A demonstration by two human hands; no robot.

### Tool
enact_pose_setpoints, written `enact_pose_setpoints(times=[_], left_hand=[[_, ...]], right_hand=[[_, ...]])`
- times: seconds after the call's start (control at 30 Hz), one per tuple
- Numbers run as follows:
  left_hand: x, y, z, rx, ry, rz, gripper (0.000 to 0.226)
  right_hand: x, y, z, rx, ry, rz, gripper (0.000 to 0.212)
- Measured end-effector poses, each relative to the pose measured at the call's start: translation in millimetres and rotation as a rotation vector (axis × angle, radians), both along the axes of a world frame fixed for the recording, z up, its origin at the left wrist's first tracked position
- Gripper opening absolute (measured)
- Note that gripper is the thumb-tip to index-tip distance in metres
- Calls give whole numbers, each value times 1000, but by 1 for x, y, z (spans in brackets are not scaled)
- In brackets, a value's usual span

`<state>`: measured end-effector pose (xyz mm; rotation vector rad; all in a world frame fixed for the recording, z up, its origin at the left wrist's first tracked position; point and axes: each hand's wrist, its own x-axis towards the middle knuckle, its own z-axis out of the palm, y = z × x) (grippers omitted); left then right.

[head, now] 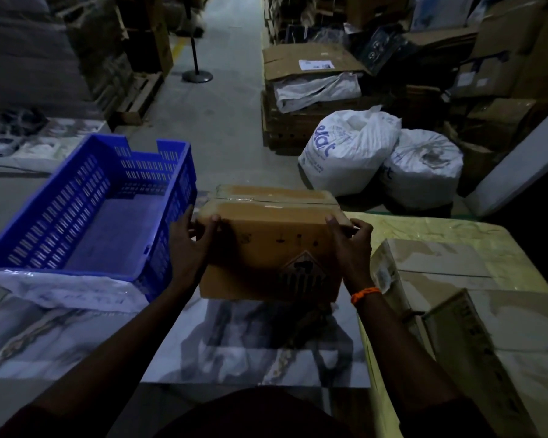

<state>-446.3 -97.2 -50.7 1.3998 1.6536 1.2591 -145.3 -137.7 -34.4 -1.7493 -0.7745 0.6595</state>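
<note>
You have a brown cardboard box (pixel 268 248) between both hands, just to the right of the blue crate (pixel 60 216); its left end lies close to the crate's right wall. The box is plain corrugated card, wider than it is tall, with softened, slightly rounded corners. A strip of glossy tape runs along the top seam from end to end. The near face carries a row of small dark printed marks; lower on that face, toward the right, there is a diamond-shaped label with a striped lower half. The light is too dim to read any print.

Your left hand (pixel 192 245) grips the box's end nearest the crate; the thumb presses on the near top edge and the fingers curl round the side, in the gap between crate and box. Your right hand (pixel 351 248), with an orange band (pixel 365 294) at the wrist, clasps the end farther from the crate in the same way, thumb on the top edge, fingers wrapped behind the corner. Both hands are closed firmly on the box. Whether the box rests on the marble-patterned surface (pixel 76 336) that carries the crate, or hangs just above it, you cannot tell from here.

The crate is slotted plastic and holds nothing that shows. Two white sacks (pixel 348 150) sit on the floor beyond and right of the crate, well apart from it.
</note>
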Motion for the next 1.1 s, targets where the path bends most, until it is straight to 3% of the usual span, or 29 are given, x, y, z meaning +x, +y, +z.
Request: enact_pose_setpoints(times=[0.07, 0.23, 0.47, 0.6, 0.8, 0.97, 1.1], left_hand=[[-4, -14, -9, -33, -6, 10, 70], [-10, -62, -31, -57, -9, 53, 44], [-21, -105, -42, -39, -5, 69, 42], [-26, -104, -47, 19, 217, 14, 47], [-14, -61, -35, 202, 690, -279, 38], [13, -24, -23, 44, 857, -627, 66], [27, -10, -22, 46, 923, -676, 62]], right_hand=[[-8, -11, -12, -45, -16, -7, 84], [-20, -46, -47, -144, -92, 1, 72], [-25, -90, -57, -119, -185, -2, 66], [-22, -91, -54, -130, -360, 72, 67], [-30, -50, -50, -139, -954, 362, 66], [-56, -11, -45, -252, -1036, 657, 71], [-71, 7, -42, -276, -1042, 754, 65]])
